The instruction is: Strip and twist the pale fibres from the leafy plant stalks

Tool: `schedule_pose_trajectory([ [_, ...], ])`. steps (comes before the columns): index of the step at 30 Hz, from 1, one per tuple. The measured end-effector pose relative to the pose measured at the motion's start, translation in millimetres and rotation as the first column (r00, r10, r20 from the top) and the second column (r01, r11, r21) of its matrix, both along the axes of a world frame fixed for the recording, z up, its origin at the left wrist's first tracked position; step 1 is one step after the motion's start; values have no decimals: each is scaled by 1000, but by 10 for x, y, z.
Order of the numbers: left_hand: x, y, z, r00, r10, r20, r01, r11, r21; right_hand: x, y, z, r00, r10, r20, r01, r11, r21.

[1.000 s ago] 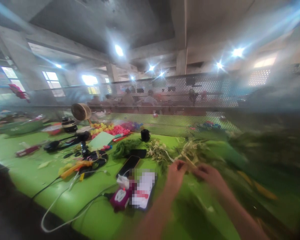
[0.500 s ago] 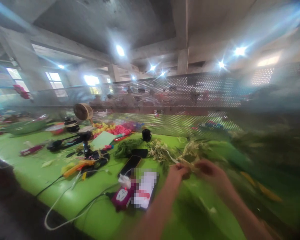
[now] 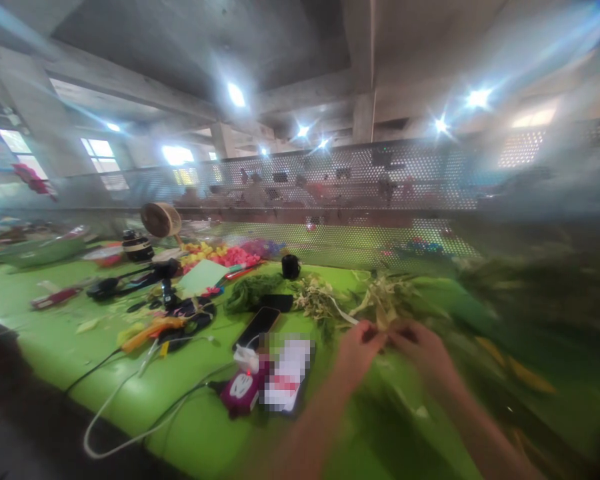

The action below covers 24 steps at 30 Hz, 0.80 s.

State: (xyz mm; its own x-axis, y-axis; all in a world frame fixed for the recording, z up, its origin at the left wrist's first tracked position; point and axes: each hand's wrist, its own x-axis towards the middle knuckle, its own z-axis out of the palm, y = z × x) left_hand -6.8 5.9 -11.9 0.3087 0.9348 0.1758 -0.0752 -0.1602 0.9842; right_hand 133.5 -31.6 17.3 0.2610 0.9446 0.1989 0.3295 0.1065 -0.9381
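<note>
My left hand and my right hand meet over the green tabletop, fingertips pinched close together. What they hold is small and blurred, so I cannot make it out. Just behind the fingers lies a loose heap of pale, dried-looking artificial foliage. A white strip runs from the left part of that heap towards my left hand; whether the fingers grip it is unclear. More pale sprigs lie further left.
Left of my forearms lie a lit phone, a purple device with cables and a dark phone. Further off are an orange-handled glue gun, a green bundle, a black cup and a small fan. A perforated metal screen stands behind.
My hands have drawn closer together, the fingertips now almost touching. The view has shifted slightly, so the table items sit a little further left.
</note>
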Motion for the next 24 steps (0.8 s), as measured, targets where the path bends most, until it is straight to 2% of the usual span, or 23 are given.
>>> schedule_pose_trajectory([
  [5,-38,19,-2,992,34,-119,-27,998,56,30,17,-28,997,63,-42,-64,998,-17],
  [9,-61,21,41,990,56,-130,-46,996,81,54,6,-29,996,86,-36,-87,996,-33],
  [12,-37,16,40,997,48,-65,-46,998,34,44,15,-29,997,60,-51,-62,997,-44],
  [19,15,6,4,975,25,219,19,981,-195,-34,21,-50,993,47,-113,-56,995,-78],
  [24,28,1,-17,971,57,230,-8,978,-208,-59,-2,-16,995,44,-92,-53,994,-93],
])
